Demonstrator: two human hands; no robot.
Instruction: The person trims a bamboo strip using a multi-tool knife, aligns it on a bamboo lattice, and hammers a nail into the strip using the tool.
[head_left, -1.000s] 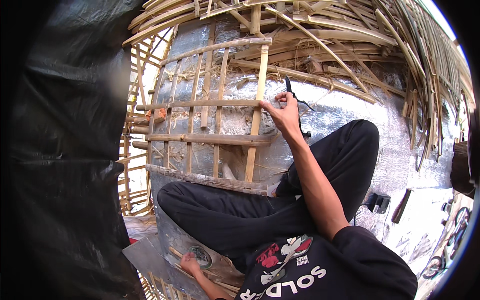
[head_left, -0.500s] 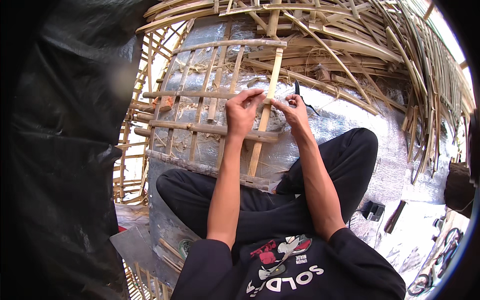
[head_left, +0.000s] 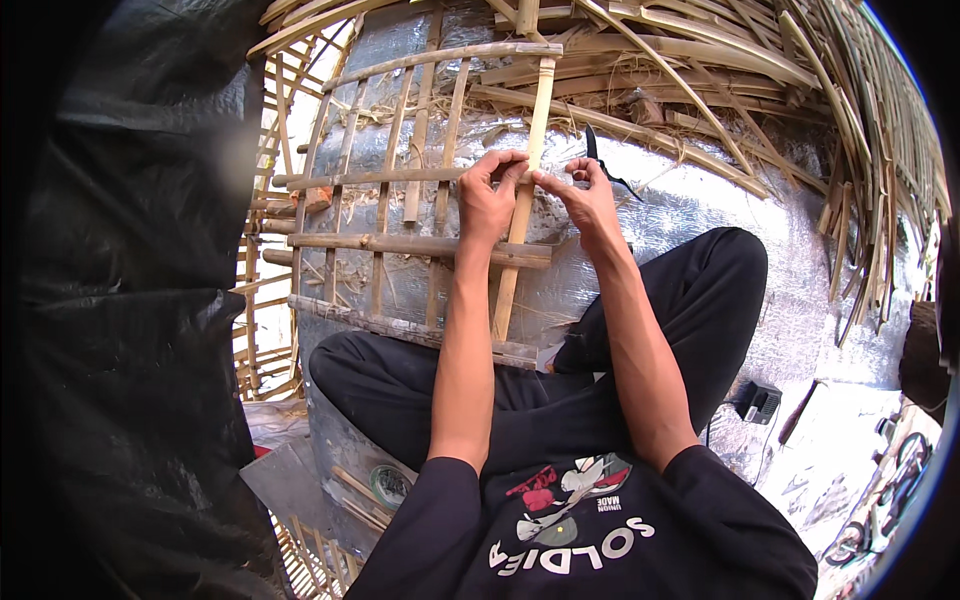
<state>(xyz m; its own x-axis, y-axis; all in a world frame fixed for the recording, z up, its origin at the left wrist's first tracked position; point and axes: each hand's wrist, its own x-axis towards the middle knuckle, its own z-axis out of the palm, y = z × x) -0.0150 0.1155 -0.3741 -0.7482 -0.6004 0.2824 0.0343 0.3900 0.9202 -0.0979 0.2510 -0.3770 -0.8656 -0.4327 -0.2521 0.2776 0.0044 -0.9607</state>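
A bamboo lattice frame (head_left: 400,243) of crossed slats lies in front of me. Its right-hand upright is a pale bamboo slat (head_left: 540,105). Both hands meet at this slat, where a middle crossbar (head_left: 400,177) reaches it. My left hand (head_left: 484,205) is closed in a pinch at the slat's left side. From the right, my right hand (head_left: 590,203) brings thumb and forefinger together against the slat, its other fingers curled. Whatever thin thing is between the fingertips is too small to make out. Just beyond my right hand lies a black tool with a dark blade (head_left: 591,143).
Long bamboo strips (head_left: 690,75) are heaped beyond the frame and along the right. A black sheet (head_left: 140,300) hangs at the left. A roll of tape (head_left: 389,486) sits by my left elbow. A small black box with a cord (head_left: 760,402) rests beyond my right knee.
The view has shifted slightly, so the frame appears higher. My left fingers have drawn in closer to the slat; the right hand stays at the same joint.
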